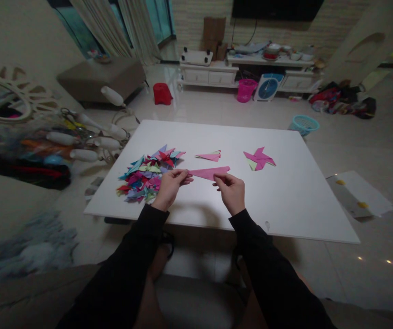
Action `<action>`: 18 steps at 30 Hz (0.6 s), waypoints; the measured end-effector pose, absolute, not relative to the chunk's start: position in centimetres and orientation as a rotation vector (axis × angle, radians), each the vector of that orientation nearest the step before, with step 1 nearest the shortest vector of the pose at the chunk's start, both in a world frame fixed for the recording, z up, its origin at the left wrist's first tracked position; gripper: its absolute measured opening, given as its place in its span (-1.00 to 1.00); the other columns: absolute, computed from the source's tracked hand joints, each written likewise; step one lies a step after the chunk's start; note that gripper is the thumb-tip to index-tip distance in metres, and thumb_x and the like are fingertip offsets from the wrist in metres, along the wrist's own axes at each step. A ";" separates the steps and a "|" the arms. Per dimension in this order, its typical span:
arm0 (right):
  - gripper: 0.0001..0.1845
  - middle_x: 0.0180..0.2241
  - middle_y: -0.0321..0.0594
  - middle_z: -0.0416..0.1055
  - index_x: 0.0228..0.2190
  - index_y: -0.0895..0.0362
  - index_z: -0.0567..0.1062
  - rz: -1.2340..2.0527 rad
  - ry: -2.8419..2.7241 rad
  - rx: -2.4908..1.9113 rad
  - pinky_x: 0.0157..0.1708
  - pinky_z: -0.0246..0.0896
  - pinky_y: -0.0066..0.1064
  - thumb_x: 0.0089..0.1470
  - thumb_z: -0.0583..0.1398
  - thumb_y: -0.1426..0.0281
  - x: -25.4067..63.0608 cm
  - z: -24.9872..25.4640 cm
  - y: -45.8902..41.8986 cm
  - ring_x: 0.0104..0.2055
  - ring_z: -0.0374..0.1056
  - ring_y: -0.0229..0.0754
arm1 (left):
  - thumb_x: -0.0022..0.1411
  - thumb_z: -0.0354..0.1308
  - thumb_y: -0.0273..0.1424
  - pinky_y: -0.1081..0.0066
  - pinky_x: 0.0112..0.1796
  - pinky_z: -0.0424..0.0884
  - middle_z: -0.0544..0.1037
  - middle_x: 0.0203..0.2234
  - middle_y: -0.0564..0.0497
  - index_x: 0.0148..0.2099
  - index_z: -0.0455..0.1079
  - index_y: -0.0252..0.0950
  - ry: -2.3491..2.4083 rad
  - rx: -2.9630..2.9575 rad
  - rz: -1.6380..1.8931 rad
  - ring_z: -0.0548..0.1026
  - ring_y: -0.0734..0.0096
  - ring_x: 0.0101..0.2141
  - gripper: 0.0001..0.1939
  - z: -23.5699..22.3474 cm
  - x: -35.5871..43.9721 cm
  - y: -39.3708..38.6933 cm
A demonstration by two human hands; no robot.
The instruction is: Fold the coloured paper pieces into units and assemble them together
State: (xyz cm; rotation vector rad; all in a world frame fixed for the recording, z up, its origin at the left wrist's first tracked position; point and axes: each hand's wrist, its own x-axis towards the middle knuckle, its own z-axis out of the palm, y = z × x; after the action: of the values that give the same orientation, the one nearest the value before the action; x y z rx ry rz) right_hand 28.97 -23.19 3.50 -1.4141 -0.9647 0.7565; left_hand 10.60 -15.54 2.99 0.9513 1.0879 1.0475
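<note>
Between my two hands stretches a pink folded strip of paper, narrow at the left and wider at the right. My left hand pinches its narrow tip, while my right hand grips the lower edge near its wide end. Just beyond it lie similar folded paper pieces, pink with some pale green. To the right rests a pink and pale green paper pinwheel shape, flat on the white table. Beside my left hand is a heap of many-coloured folded paper shapes.
A lamp with several white shades stands against the table's left side. Past the far right corner sits a blue basket. White sheets lie right of the table. Farther back are a red stool and a pink bin.
</note>
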 end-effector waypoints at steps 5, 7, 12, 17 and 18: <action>-0.79 -0.46 -0.20 0.57 -0.35 0.15 0.64 0.812 -0.903 -1.366 -0.46 0.42 -0.39 0.02 0.33 0.27 28.9 3.5 -23.1 -0.39 0.54 -0.14 | 0.12 0.40 -0.18 0.47 -0.32 0.52 0.63 -0.47 -0.10 -0.32 0.50 -0.41 1.082 0.942 1.042 0.61 0.44 -0.44 -0.65 2.9 10.6 -15.3; -0.79 -0.49 -0.21 0.57 -0.37 0.16 0.63 0.816 -0.870 -1.358 -0.47 0.41 -0.39 -0.02 0.36 0.26 29.0 3.6 -23.1 -0.41 0.53 -0.14 | 0.13 0.38 -0.17 0.47 -0.33 0.51 0.62 -0.46 -0.10 -0.32 0.50 -0.41 1.084 0.948 1.035 0.60 0.45 -0.44 -0.64 2.9 10.5 -15.3; -0.77 -0.51 -0.21 0.56 -0.40 0.17 0.63 0.802 -0.838 -1.356 -0.47 0.40 -0.35 -0.07 0.39 0.25 29.3 3.8 -23.1 -0.46 0.51 -0.15 | 0.12 0.39 -0.19 0.50 -0.36 0.48 0.62 -0.46 -0.07 -0.34 0.48 -0.40 1.056 0.919 1.032 0.58 0.49 -0.47 -0.66 3.2 10.5 -15.3; -0.78 -0.48 -0.19 0.57 -0.37 0.17 0.63 0.796 -0.833 -1.344 -0.42 0.44 -0.31 -0.05 0.36 0.27 29.2 3.5 -23.0 -0.40 0.54 -0.12 | 0.18 0.34 -0.24 0.53 -0.38 0.45 0.59 -0.50 -0.03 -0.36 0.46 -0.40 1.048 0.872 1.034 0.56 0.53 -0.50 -0.70 3.7 10.6 -15.5; -0.78 -0.47 -0.18 0.57 -0.36 0.17 0.63 0.797 -0.832 -1.339 -0.40 0.45 -0.30 -0.05 0.36 0.28 29.1 3.4 -22.9 -0.39 0.54 -0.11 | 0.18 0.34 -0.23 0.53 -0.38 0.45 0.59 -0.49 -0.03 -0.35 0.46 -0.40 1.045 0.869 1.038 0.56 0.53 -0.50 -0.70 3.7 10.6 -15.5</action>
State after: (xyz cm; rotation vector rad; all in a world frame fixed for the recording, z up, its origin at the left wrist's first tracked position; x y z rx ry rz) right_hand 29.12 -22.91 3.44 -1.3389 -0.8317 0.7969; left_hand 10.64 -15.46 3.73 0.8693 1.0449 1.0381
